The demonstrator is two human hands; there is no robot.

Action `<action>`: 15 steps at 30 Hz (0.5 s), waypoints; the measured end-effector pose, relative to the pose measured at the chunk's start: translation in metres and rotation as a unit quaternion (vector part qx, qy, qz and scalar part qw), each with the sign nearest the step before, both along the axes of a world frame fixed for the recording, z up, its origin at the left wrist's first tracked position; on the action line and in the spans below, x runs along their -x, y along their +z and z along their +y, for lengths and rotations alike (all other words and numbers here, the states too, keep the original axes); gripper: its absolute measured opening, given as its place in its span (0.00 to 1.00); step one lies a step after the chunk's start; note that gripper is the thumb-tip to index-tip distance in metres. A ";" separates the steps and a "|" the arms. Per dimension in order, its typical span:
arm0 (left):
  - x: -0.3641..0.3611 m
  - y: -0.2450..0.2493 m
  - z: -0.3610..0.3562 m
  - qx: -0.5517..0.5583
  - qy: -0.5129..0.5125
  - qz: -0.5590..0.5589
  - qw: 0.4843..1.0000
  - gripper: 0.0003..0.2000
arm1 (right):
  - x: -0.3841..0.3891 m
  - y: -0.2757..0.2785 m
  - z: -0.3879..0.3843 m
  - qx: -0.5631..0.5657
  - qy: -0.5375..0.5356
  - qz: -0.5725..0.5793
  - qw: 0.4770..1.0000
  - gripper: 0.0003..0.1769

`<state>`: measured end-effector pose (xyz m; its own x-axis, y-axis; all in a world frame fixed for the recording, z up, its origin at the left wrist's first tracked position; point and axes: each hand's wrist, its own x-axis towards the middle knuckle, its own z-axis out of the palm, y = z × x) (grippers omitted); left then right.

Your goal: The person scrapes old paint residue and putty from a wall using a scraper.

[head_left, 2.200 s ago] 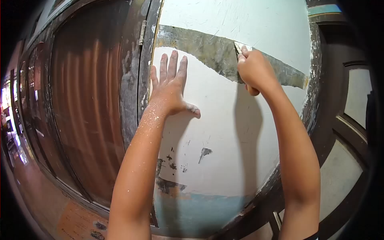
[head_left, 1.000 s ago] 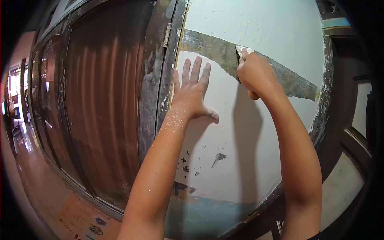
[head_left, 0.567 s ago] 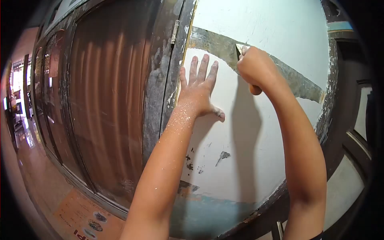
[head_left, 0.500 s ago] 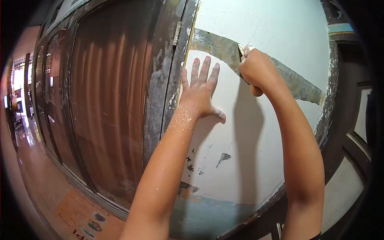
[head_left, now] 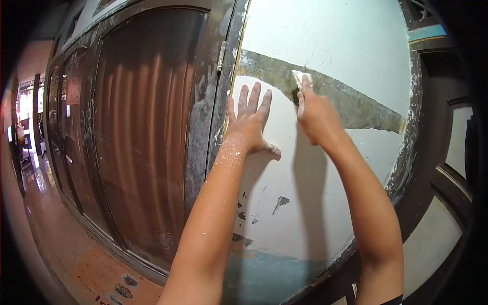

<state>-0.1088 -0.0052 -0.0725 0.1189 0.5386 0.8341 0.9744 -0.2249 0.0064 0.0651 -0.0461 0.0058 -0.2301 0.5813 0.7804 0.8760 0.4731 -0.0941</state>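
Observation:
My left hand (head_left: 249,124) lies on the white part of the wall panel (head_left: 284,168), fingers spread and thumb stretched to the right. Its fingertips and thumb are dusted white, and white flecks dot the wrist. My right hand (head_left: 316,114) is closed around a small scraper (head_left: 300,76), its index finger pointing up along the blade. White material covers the visible part of the scraper; the handle is hidden in the palm. The scraper is over a bare grey-brown band (head_left: 351,104) that runs across the panel between two white areas.
To the left stands a dark wooden door (head_left: 147,127) with a glazed, curtained pane and a metal hinge (head_left: 221,56). A flattened cardboard sheet (head_left: 101,277) lies on the floor. Dark framed panels (head_left: 447,168) are on the right.
My right hand has turned so its index finger now extends along the scraper, and more of the white blade shows. My left hand stays flat on the panel. The view has shifted slightly.

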 end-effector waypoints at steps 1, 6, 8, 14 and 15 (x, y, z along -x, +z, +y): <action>0.000 0.000 0.004 -0.001 0.000 0.003 1.000 0.82 | -0.005 -0.007 0.002 -0.001 0.000 0.003 1.000 0.27; -0.008 0.013 -0.013 0.020 -0.069 -0.101 0.992 0.48 | -0.025 -0.018 0.018 -0.047 0.112 0.041 0.992 0.21; -0.016 0.019 -0.034 -0.003 -0.155 -0.187 0.970 0.32 | -0.023 -0.028 0.016 -0.098 0.180 0.068 0.976 0.12; -0.046 0.016 -0.059 0.025 -0.398 -0.357 0.845 0.30 | -0.002 -0.055 0.026 -0.058 0.233 0.013 0.971 0.19; -0.048 0.012 -0.055 -0.013 -0.437 -0.370 0.819 0.29 | 0.001 -0.055 0.024 -0.066 0.252 0.003 0.965 0.20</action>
